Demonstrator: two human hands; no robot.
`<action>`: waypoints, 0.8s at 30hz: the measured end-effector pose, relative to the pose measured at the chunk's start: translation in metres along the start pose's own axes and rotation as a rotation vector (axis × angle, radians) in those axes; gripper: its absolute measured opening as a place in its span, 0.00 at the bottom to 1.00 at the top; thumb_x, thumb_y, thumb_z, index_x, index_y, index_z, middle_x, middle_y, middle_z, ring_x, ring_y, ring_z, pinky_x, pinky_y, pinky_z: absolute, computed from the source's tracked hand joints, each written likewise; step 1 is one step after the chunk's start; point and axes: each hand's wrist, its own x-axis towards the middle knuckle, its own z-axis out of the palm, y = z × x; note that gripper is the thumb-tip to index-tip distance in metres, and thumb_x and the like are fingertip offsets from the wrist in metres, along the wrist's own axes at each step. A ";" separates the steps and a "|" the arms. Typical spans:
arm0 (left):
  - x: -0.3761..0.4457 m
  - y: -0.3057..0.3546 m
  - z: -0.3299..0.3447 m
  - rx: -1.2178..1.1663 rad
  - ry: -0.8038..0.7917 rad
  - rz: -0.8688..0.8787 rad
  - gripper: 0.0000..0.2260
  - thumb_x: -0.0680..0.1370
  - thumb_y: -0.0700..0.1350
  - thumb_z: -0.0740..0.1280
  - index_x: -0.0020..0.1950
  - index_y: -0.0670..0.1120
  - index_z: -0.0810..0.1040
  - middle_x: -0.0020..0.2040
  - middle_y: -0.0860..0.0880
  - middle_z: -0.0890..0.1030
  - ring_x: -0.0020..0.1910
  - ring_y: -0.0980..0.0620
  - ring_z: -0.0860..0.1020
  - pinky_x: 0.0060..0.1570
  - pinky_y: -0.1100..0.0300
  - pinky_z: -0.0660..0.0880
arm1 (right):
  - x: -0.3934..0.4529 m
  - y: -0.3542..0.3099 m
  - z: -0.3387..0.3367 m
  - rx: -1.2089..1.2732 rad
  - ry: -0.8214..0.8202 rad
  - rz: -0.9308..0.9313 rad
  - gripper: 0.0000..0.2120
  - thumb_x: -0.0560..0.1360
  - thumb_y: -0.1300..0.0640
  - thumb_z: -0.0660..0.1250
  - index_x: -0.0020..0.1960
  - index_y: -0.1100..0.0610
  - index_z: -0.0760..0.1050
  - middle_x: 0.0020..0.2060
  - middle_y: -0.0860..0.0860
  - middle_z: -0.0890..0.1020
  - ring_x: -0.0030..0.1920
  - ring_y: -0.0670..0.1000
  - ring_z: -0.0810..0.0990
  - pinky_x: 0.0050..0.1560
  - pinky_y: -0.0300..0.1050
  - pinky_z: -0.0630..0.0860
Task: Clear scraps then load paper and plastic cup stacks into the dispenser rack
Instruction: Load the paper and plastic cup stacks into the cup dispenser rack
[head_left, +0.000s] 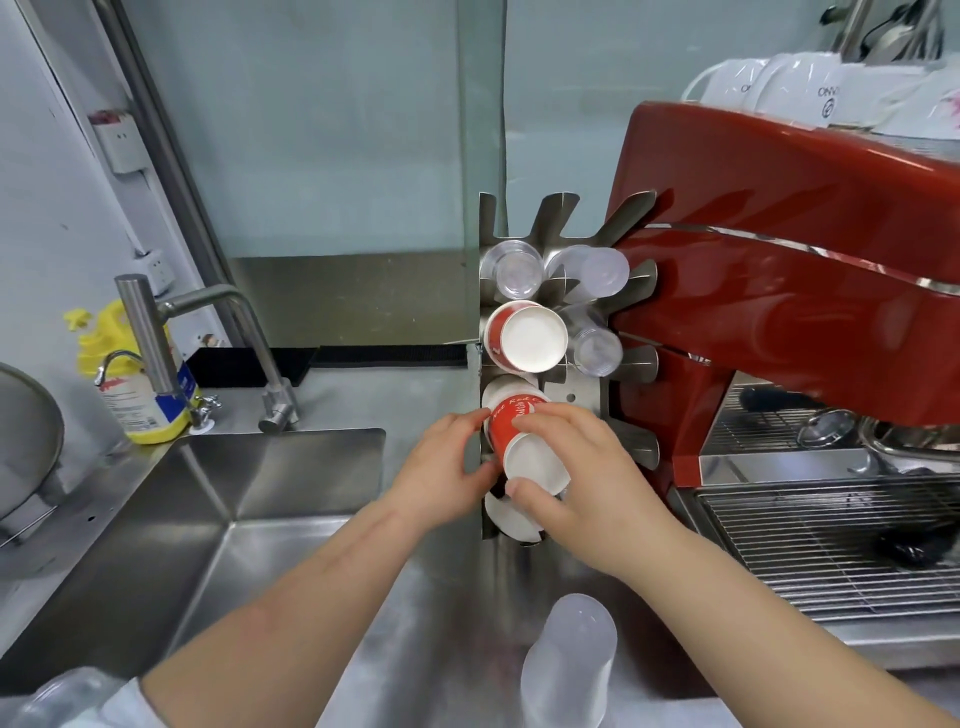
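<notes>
Steel table carries the dispenser rack, where my right hand and left hand both grasp a red paper cup stack at a lower slot; clear plastic cups fill upper slots beside the red coffee machine.

Head-worn view, steeply downward, close above counter

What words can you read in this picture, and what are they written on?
"Red" and further white lettering too curved to read: on the red paper cup that both hands grip.
"ON": partial print on the white bags atop the red coffee machine.
Label on the yellow bottle: too blurred to read.
</notes>
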 end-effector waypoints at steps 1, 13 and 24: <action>-0.002 0.000 -0.002 0.011 0.009 -0.012 0.26 0.76 0.48 0.68 0.74 0.50 0.68 0.67 0.48 0.73 0.68 0.52 0.71 0.62 0.67 0.62 | 0.001 -0.001 -0.002 -0.021 -0.010 0.009 0.23 0.71 0.49 0.70 0.65 0.46 0.72 0.63 0.43 0.69 0.67 0.48 0.66 0.65 0.33 0.58; -0.043 0.001 -0.020 0.066 -0.424 -0.066 0.13 0.78 0.47 0.66 0.62 0.52 0.79 0.52 0.55 0.82 0.49 0.57 0.79 0.44 0.74 0.71 | -0.015 -0.025 -0.048 -0.065 -0.064 0.133 0.14 0.71 0.46 0.65 0.56 0.43 0.76 0.44 0.40 0.79 0.45 0.41 0.76 0.47 0.36 0.69; -0.113 -0.015 0.050 0.022 -0.665 -0.002 0.19 0.77 0.46 0.68 0.68 0.46 0.74 0.59 0.47 0.79 0.58 0.48 0.77 0.56 0.61 0.71 | -0.096 0.011 0.001 -0.036 -0.302 0.331 0.22 0.72 0.46 0.66 0.66 0.43 0.71 0.59 0.43 0.75 0.58 0.42 0.73 0.57 0.36 0.67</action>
